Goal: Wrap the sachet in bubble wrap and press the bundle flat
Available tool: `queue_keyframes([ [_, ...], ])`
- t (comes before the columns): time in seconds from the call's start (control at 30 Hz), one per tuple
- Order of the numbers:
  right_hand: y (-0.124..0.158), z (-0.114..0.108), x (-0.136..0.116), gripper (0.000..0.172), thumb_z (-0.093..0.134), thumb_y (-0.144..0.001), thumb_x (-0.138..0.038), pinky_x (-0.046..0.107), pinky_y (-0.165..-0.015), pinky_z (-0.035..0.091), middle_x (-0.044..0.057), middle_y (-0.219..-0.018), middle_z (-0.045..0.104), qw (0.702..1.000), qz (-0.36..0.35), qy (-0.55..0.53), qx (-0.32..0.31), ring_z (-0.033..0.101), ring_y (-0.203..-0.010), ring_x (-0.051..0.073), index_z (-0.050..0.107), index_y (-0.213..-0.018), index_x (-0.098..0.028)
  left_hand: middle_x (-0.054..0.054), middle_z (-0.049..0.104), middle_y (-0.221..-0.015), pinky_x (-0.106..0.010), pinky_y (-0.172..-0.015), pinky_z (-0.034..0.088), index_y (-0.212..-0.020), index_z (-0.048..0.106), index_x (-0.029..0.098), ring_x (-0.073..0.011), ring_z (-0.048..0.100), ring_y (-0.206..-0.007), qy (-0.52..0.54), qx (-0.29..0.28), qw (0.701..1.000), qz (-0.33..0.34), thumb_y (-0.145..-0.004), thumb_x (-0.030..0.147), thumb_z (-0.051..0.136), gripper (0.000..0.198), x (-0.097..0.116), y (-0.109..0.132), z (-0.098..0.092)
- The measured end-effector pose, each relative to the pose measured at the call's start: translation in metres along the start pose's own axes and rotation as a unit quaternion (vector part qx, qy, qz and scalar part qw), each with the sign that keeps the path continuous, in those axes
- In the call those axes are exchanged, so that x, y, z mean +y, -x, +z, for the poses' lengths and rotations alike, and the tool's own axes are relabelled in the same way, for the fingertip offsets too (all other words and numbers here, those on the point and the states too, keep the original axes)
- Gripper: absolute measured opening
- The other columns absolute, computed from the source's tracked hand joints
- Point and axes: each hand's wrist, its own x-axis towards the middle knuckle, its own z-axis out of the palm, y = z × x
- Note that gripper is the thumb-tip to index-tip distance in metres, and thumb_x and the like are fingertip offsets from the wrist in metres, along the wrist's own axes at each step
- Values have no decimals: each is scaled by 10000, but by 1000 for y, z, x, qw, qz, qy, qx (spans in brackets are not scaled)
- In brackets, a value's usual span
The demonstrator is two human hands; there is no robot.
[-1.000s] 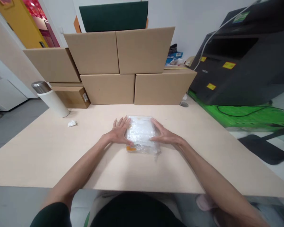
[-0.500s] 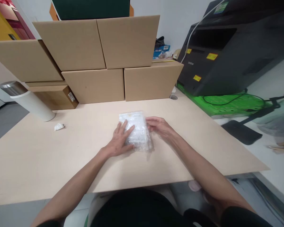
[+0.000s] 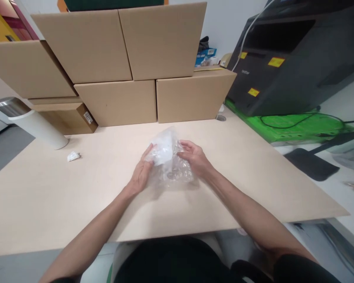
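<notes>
Between my hands is a clear plastic-wrapped package [image 3: 168,157], with a whitish upper part and crinkled see-through wrap lower down. It is tilted up off the table and somewhat blurred. My left hand [image 3: 143,167] holds its left edge, thumb and fingers closed around it. On the other side, my right hand [image 3: 194,157] grips the right edge of the wrap between thumb and fingers. What lies inside the wrap cannot be made out.
Cardboard boxes [image 3: 115,104] are stacked along the back of the table [image 3: 76,200]. A white flask with a steel cap [image 3: 41,127] and a crumpled white scrap [image 3: 73,156] stand at the left. A dark printer [image 3: 274,70] sits on a green surface at the right.
The package lay flat under my spread left hand; now it is lifted and tilted, its wrap spread toward me. My left hand has moved to its left edge and closed on it.
</notes>
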Motion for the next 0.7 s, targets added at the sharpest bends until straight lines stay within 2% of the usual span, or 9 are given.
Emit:
queue_keyframes([
  [0.07, 1, -4, 0, 504, 802, -543, -274, 417, -953, 488, 51, -1061, 696, 999, -23, 3, 21, 643, -1037, 243, 655, -1023, -225, -81, 622, -1371, -487, -1128, 415, -1233, 647, 231, -324, 488, -1364, 87, 70, 993, -33, -875, 696, 478, 611, 2, -3, -2],
  [0.17, -1, -16, -3, 470, 772, -568, -276, 423, -958, 485, 51, -1051, 696, 997, -49, 11, 51, 631, -1068, 250, 655, -1021, -230, -80, 664, -1278, -472, -970, 538, -1212, 607, 255, -295, 566, -1284, 182, 118, 975, -55, -930, 681, 315, 588, 6, -10, -5],
  [0.23, -4, -25, -5, 445, 753, -573, -272, 419, -930, 495, 48, -1018, 697, 995, -56, 20, 76, 637, -1041, 250, 653, -1004, -231, -76, 655, -1275, -444, -932, 555, -1258, 541, 269, -271, 596, -1241, 245, 141, 956, -81, -926, 575, 409, 470, 4, -14, -7],
  [0.3, -7, -34, -7, 421, 733, -558, -254, 414, -886, 508, 39, -970, 698, 993, -55, 21, 104, 649, -968, 244, 649, -970, -233, -81, 636, -1276, -418, -925, 554, -1334, 444, 271, -255, 624, -1185, 248, 189, 942, -120, -851, 422, 571, 522, -4, -16, -10],
  [0.4, -12, -43, -9, 406, 710, -526, -213, 380, -811, 523, 13, -897, 692, 991, -40, 7, 131, 650, -833, 207, 650, -926, -235, -128, 498, -1423, -419, -946, 539, -1470, 235, 277, -271, 596, -1210, 85, 257, 951, -150, -756, 306, 694, 849, -22, -16, -19],
  [0.47, -14, -46, -9, 400, 705, -513, -198, 352, -767, 524, -1, -860, 685, 990, -29, 3, 140, 642, -778, 184, 655, -908, -234, -159, 337, -1542, -463, -1023, 488, -1480, 261, 268, -319, 489, -1328, -80, 254, 959, -101, -712, 310, 755, 914, -30, -15, -28],
  [0.53, -16, -47, -8, 386, 703, -515, -201, 338, -737, 523, -3, -844, 681, 989, -29, 13, 145, 640, -764, 180, 659, -897, -232, -141, 347, -1538, -493, -1094, 417, -1334, 493, 242, -338, 414, -1382, -230, 212, 950, -13, -714, 314, 752, 676, -30, -14, -37],
  [0.6, -16, -50, -7, 375, 701, -528, -210, 336, -708, 527, 2, -845, 685, 989, -33, 24, 144, 641, -756, 184, 664, -901, -232, -111, 561, -1327, -480, -1071, 437, -1068, 639, 226, -308, 526, -1272, -309, 180, 933, 46, -774, 291, 670, 302, -23, -15, -44],
  [0.7, -19, -57, -7, 348, 689, -569, -224, 325, -646, 525, 8, -840, 695, 989, -47, 54, 127, 639, -714, 180, 675, -917, -238, -25, 661, -911, -376, -817, 568, -994, 594, 230, -204, 691, -838, -246, 241, 938, 25, -825, 266, 592, 173, -6, -12, -53],
])
